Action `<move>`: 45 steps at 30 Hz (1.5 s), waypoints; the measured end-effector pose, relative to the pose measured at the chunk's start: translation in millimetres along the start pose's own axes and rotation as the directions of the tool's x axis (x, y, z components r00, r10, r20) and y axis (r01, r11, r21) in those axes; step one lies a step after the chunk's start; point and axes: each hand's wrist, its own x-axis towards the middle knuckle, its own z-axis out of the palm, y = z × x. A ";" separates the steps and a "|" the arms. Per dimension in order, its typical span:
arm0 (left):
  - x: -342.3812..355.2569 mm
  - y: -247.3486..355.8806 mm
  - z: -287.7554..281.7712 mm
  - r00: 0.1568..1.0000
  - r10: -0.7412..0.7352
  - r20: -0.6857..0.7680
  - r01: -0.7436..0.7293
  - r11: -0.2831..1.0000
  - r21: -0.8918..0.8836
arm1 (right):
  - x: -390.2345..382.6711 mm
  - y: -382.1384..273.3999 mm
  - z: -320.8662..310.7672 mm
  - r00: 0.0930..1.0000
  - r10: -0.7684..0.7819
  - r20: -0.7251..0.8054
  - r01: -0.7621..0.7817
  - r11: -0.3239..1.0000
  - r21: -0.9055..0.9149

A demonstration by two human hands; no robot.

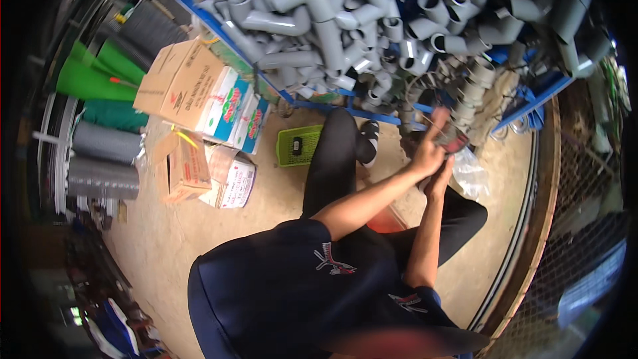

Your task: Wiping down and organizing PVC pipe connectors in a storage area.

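Both hands meet in front of me, right of the middle, at a small dark object with a reddish patch [454, 142]. Its kind is too blurred to make out. My left hand [429, 155] is closed on its near left side, fingers partly smeared. Below it, my right hand [439, 177] is closed against the object's underside, with most of its fingers hidden. Just beyond the hands rises a column of pale grey ring-like pipe fittings [473, 93]. A clear plastic bag [470, 174] lies on the floor beside my right hand.
Grey plastic pipe fittings [325, 26] are heaped in a blue-framed bin [382, 118] ahead. A green basket [287, 147] with a small black item stands left of my leg. Cardboard boxes [179, 83] are stacked further left, near rolled mesh [103, 143]. Wire netting [565, 226] runs along the right.
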 end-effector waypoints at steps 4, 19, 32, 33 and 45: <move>-22.6 -12.5 -5.1 0.988 0.038 0.152 -0.080 0.957 0.279 | -18.9 -25.1 24.9 0.995 -0.065 0.081 0.051 0.985 0.168; 11.1 -28.7 7.2 0.997 -0.048 0.060 0.050 0.998 -0.028 | 2.1 -51.8 25.9 0.995 0.065 -0.074 -0.058 0.994 0.096; 13.3 -36.5 8.7 0.997 -0.053 -0.064 0.061 0.988 0.143 | 6.0 -51.3 7.9 0.997 0.067 -0.047 -0.069 0.997 -0.037; 3.8 -42.0 6.6 0.994 -0.095 -0.048 0.104 0.968 0.226 | 2.2 -56.0 18.2 0.996 0.069 -0.057 -0.071 0.997 -0.037; -52.6 -37.2 -13.8 0.896 -0.398 0.196 0.293 0.862 0.413 | 9.6 -78.8 16.4 0.985 -0.100 -0.144 0.046 0.940 -0.339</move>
